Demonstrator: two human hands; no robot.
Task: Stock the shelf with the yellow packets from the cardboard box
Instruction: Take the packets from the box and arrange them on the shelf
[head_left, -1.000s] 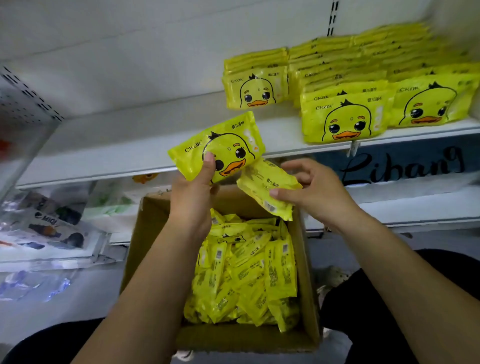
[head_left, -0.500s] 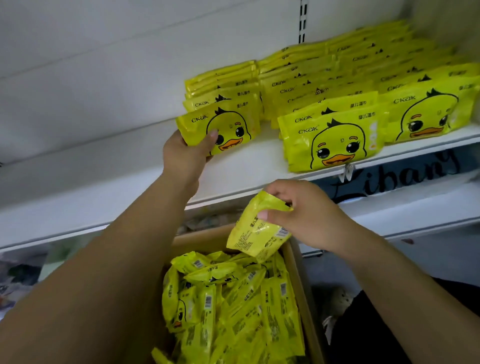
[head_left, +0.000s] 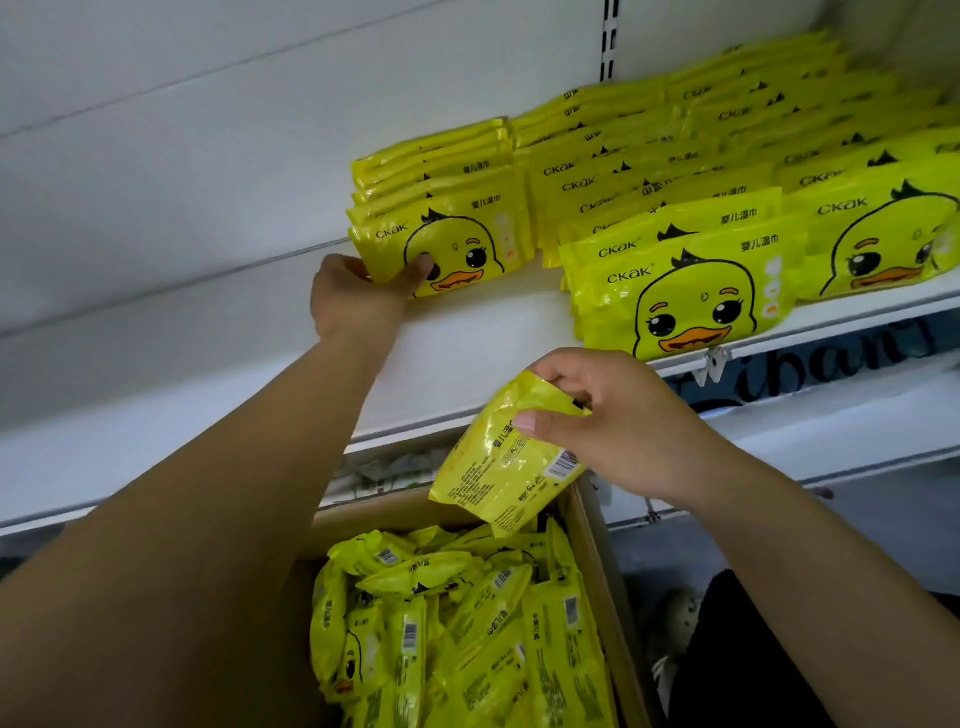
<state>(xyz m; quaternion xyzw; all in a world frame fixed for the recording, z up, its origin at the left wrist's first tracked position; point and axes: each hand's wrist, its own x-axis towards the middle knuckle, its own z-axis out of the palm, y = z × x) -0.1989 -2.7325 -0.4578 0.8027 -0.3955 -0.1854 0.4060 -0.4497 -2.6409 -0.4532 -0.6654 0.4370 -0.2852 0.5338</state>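
Left hand (head_left: 358, 296) has carried duck-face packet (head_left: 462, 249) up from above cardboard box (head_left: 592, 540) onto shelf (head_left: 467, 358). Packet now stands at front of leftmost row (head_left: 431, 156), thumb and fingers still clamped on its lower corner. We judge release next. Right hand (head_left: 618, 421) keeps second packet (head_left: 509, 467) pinched at top edge, barcode side toward us, just above box. Box well filled, so much stocking is left.

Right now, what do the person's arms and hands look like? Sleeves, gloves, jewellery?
Left hand and right hand are bare: no gloves, rings or watch. Left forearm and right forearm are bare to the frame edge, no sleeves visible. Black clothing shows at lower right.
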